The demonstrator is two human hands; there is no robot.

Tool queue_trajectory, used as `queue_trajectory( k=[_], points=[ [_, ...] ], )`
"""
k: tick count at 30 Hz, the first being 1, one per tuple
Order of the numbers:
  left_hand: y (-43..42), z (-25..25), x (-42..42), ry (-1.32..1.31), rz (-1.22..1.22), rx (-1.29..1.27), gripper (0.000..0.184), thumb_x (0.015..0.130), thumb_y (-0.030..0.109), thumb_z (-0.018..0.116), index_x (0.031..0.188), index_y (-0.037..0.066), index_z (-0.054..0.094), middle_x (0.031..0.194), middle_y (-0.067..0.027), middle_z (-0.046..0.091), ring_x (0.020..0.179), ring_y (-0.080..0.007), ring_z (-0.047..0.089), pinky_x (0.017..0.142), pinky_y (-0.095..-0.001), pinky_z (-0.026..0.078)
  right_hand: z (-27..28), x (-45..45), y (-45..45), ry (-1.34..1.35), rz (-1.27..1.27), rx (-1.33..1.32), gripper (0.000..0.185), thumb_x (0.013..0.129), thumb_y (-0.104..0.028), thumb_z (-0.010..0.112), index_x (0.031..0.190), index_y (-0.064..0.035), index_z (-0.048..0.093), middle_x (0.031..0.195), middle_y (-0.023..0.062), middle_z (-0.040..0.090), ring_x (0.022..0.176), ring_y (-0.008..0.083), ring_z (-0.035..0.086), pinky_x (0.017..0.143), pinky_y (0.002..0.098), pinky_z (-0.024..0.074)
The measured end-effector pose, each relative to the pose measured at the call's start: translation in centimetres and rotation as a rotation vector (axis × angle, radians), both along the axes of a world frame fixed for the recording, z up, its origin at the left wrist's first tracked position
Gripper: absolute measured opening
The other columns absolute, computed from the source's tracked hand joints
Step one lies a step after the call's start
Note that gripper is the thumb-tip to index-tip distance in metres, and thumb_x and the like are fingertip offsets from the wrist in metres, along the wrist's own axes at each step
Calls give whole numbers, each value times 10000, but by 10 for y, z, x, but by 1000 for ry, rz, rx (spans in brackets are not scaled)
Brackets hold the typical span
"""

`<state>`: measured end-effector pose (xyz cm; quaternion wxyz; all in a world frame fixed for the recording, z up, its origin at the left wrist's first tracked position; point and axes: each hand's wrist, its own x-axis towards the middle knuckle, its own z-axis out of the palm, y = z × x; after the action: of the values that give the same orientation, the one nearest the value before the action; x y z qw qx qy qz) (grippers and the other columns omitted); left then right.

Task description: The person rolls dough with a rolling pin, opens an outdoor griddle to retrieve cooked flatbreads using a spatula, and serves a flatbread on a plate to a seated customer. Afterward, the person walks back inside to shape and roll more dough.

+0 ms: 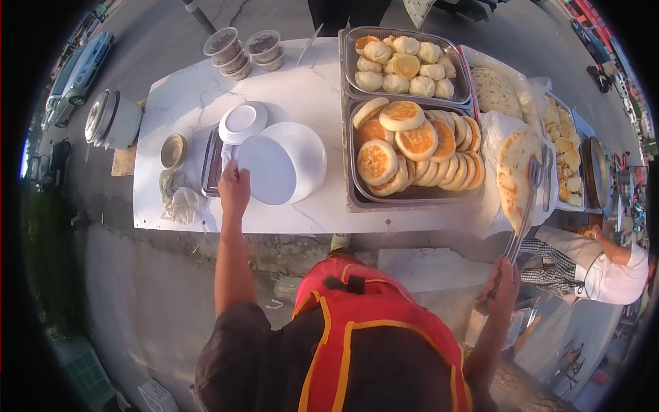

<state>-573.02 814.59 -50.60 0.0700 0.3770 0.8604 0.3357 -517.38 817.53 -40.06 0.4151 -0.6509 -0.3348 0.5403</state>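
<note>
My left hand is closed at the left edge of a white plate. A bit of white material shows just above its fingers; what the fist grips is partly hidden. An upturned white bowl lies beyond, by a dark tray. On the right, my right hand is wrapped around metal tongs. Their slotted end rests against a browned flatbread, which stands tilted above white wrapping.
Round browned buns fill one metal tray; pale buns fill another. Lidded cups, a small brown bowl and plastic bags are on the white table. A pot stands left. Another person is at right.
</note>
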Motion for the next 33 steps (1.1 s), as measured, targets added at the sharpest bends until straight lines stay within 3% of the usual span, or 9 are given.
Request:
queue_trajectory(
  k=[6, 10, 13, 15, 19, 22, 24, 30, 33],
  points=[
    [-6, 98, 62, 372, -285, 65, 149, 778, 68, 549, 720, 12, 424, 594, -150, 474, 538, -332, 485, 548, -398, 406, 2, 14, -95, -4, -79, -8, 180, 930, -234, 511, 832, -85, 491, 588, -13, 465, 396, 65, 417, 330, 235, 343],
    [-14, 99, 145, 137, -574, 206, 245, 752, 60, 542, 657, 21, 320, 538, -81, 328, 494, -158, 296, 474, -350, 302, -1, 53, -200, 43, -171, -20, 213, 921, -227, 520, 780, -72, 482, 507, -5, 451, 373, 76, 418, 329, 233, 322],
    [-24, 67, 252, -388, -811, 244, 71, 746, 45, 532, 745, 20, 466, 659, -37, 460, 644, -127, 442, 599, -289, 391, -17, 84, -304, 8, -212, 77, 253, 917, -259, 531, 769, -56, 499, 553, 8, 488, 450, 78, 467, 403, 238, 357],
    [-47, 37, 332, -803, -894, 253, 161, 743, 30, 518, 902, 8, 528, 819, -38, 525, 786, -145, 516, 727, -288, 431, -29, 101, -378, -122, -253, 78, 271, 915, -297, 535, 821, -44, 516, 653, 18, 535, 583, 104, 517, 514, 261, 411],
    [-112, 26, 490, -1167, -1015, -252, 268, 745, 14, 492, 1011, -2, 519, 969, -67, 559, 837, -181, 562, 761, -335, 484, -29, 122, -510, -272, -523, 73, 250, 935, -304, 531, 915, -55, 540, 586, -3, 489, 441, 73, 471, 409, 246, 388],
    [-154, 3, 587, -1165, -1250, -426, 311, 760, 16, 479, 1068, -3, 525, 1017, -86, 567, 856, -194, 588, 725, -328, 519, -3, 140, -588, -294, -682, -114, 285, 924, -323, 538, 994, -49, 567, 652, 34, 529, 527, 108, 509, 493, 287, 423],
    [-199, 30, 646, -1150, -1378, -523, 329, 782, 28, 480, 1107, -8, 523, 1031, -94, 570, 876, -194, 600, 700, -307, 527, 6, 158, -629, -277, -772, -283, 363, 908, -358, 547, 1075, -39, 593, 766, 97, 603, 677, 173, 573, 652, 358, 478],
    [-292, 48, 813, -1068, -1659, -734, 326, 851, 76, 483, 1163, -9, 518, 1055, -98, 579, 910, -192, 612, 723, -311, 535, -7, 217, -708, -271, -1161, -251, 373, 901, -358, 554, 1068, -26, 589, 737, 134, 609, 666, 207, 590, 651, 368, 482],
    [-337, 38, 914, -1012, -1829, -807, 319, 874, 101, 491, 1174, -3, 518, 1056, -92, 585, 916, -175, 610, 721, -309, 532, -1, 268, -742, -527, -1212, -388, 367, 894, -339, 564, 1080, -24, 588, 717, 170, 606, 689, 253, 623, 649, 386, 481]
  ],
)
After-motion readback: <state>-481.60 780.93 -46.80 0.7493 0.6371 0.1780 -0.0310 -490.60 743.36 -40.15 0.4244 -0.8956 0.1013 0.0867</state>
